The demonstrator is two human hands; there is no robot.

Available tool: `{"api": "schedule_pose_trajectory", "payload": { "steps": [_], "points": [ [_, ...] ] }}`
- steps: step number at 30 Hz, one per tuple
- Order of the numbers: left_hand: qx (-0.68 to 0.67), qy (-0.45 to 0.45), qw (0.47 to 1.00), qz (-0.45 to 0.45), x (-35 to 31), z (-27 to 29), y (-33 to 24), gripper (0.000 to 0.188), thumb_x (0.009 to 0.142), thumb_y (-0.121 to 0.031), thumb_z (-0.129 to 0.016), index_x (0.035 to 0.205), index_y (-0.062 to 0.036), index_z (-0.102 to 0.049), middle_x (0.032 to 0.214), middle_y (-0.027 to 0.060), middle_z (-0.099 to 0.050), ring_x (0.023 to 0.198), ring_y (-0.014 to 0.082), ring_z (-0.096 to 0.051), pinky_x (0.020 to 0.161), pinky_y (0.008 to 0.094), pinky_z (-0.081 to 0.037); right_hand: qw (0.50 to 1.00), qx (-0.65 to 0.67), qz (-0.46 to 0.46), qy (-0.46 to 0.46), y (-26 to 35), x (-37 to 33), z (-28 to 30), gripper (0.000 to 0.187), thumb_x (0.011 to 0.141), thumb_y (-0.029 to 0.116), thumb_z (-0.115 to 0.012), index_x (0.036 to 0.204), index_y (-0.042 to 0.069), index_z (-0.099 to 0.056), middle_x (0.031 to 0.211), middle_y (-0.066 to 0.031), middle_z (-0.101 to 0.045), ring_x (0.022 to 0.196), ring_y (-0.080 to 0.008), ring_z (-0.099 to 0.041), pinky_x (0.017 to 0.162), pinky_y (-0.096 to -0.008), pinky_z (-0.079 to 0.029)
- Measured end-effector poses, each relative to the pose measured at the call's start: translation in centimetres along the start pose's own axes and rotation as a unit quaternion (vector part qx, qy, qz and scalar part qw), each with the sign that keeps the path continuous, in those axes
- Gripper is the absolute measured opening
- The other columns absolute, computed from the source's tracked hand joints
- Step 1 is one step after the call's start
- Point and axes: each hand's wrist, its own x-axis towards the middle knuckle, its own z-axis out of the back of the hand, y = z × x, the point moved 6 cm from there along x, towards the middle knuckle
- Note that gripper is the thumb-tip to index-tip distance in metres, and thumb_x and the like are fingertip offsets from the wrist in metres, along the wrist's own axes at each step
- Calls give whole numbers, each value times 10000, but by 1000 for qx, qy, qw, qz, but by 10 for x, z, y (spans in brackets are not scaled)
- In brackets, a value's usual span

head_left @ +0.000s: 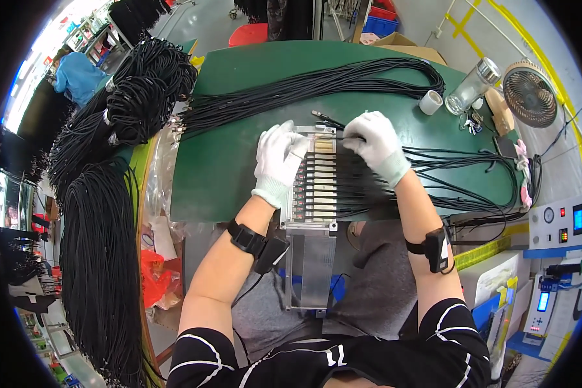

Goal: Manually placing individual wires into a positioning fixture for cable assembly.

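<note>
A metal fixture (312, 223) stands at the front edge of the green table, with several black cables (427, 169) lying side by side in its slots and running off to the right. My left hand (277, 156), in a white glove, is at the fixture's upper left side. Its fingers are curled together against the slot ends, and what they grip is hidden. To the right of the fixture, my gloved right hand (376, 145) hovers over the cables with thumb and fingers bent together; whatever is between them does not show. A loose cable end with a metal connector (318, 114) lies just beyond the fixture.
A long bundle of black cables (317, 87) stretches across the back of the table. At the right stand a glass bottle (473, 85), a white roll (431, 102) and a small fan (529, 94). Large cable bundles (103, 258) hang at the left.
</note>
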Motion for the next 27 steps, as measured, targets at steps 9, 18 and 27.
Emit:
{"api": "schedule_pose_trajectory", "payload": {
  "steps": [9, 18, 27],
  "points": [
    [55, -63, 995, -50, 3, 20, -1, 166, 844, -208, -730, 842, -46, -694, 1190, 160, -682, 1141, 370, -575, 1037, 458, -420, 993, 86, -33, 74, 20, -3, -22, 135, 788, 141, -753, 895, 80, -698, 814, -89, -673, 822, -309, -622, 783, -406, -497],
    [72, -20, 997, 32, 2, 16, 15, 194, 931, -273, -632, 934, -96, -713, 1106, 90, -711, 1075, 297, -623, 1112, 487, -343, 998, 28, 10, 50, 6, -10, -13, 87, 802, 169, -724, 847, 97, -703, 801, -77, -676, 776, -307, -604, 747, -408, -490],
    [69, -28, 997, -1, 1, 17, 17, 236, 971, -298, -562, 987, -115, -710, 1055, 56, -720, 1040, 264, -644, 1121, 489, -329, 998, -30, 22, 56, 1, -12, -14, 77, 788, 173, -725, 837, 118, -704, 768, -60, -659, 799, -300, -595, 743, -405, -482]
  ]
}}
